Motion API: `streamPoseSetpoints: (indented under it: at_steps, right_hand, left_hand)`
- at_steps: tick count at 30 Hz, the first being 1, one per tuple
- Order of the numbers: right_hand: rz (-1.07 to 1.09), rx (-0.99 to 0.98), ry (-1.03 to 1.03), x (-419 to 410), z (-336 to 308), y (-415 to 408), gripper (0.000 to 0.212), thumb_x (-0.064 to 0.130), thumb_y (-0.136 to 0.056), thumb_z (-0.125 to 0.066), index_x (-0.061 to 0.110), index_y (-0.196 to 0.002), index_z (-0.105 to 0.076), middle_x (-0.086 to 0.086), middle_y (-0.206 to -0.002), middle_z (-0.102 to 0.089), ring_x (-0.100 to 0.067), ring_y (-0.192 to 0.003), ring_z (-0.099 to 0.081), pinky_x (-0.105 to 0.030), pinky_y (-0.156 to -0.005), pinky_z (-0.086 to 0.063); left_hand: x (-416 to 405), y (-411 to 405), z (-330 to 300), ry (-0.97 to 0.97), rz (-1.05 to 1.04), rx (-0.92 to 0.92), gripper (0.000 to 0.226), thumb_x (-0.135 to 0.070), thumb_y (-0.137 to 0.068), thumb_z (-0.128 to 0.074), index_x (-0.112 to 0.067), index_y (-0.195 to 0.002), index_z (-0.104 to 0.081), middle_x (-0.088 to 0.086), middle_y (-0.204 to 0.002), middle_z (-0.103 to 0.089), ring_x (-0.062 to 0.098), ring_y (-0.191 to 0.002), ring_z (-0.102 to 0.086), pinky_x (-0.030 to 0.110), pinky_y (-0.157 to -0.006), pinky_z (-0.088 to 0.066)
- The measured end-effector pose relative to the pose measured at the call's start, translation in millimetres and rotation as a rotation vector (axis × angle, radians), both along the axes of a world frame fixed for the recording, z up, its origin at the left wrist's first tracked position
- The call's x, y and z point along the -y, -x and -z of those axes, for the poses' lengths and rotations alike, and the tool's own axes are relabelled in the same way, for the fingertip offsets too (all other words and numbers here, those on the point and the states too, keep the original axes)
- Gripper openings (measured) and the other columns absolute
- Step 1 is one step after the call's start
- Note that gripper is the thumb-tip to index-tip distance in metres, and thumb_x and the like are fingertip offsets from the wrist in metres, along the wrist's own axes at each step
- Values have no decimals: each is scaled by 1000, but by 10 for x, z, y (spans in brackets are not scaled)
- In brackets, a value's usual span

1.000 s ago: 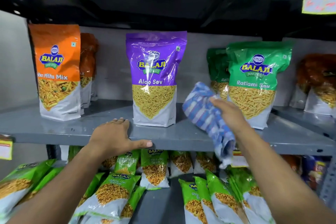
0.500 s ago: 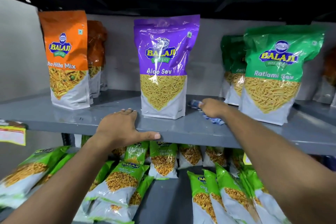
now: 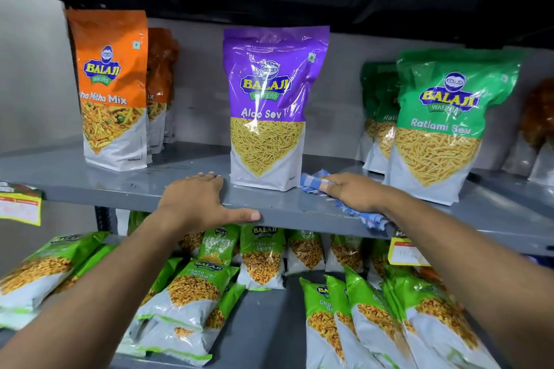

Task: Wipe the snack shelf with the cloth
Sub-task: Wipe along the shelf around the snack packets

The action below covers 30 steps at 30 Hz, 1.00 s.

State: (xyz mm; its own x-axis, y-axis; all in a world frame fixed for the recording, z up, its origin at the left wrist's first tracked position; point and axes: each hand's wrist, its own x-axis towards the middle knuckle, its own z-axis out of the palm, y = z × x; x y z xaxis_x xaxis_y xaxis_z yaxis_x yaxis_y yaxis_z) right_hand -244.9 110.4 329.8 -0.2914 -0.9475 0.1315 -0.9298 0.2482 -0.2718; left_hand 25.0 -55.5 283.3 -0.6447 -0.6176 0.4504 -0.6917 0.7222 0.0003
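Note:
The grey metal snack shelf (image 3: 90,186) runs across the middle of the head view. My right hand (image 3: 356,193) lies palm down on a blue and white checked cloth (image 3: 313,182), pressing it flat on the shelf between the purple Aloo Sev bag (image 3: 266,108) and the green Ratlami Sev bag (image 3: 440,126). Part of the cloth trails over the shelf's front edge. My left hand (image 3: 195,204) rests flat on the shelf's front lip, fingers on top, thumb along the edge, holding nothing.
An orange Mitha Mix bag (image 3: 111,90) stands at the left with more behind it. More green bags stand behind the Ratlami Sev bag. Several green Chana Jor Garam packets (image 3: 260,255) fill the lower shelf. Price tags (image 3: 19,204) hang on the shelf edges.
My right hand brought the cloth down from the air onto the shelf and slid it forward toward the front edge. My left hand stayed on the lip.

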Motion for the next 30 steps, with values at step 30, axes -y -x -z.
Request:
streamPoseSetpoints:
  at_steps: [30]
  right_hand:
    - [91, 719, 502, -534, -4, -596, 31, 42, -96, -47, 21, -96, -70, 1, -93, -74, -13, -85, -70, -25, -76, -53]
  left_hand:
    - [-66, -26, -30, 1, 53, -61, 98, -114, -39, -21, -28, -77, -45, -6, -90, -54, 20, -96, -58, 37, -70, -37]
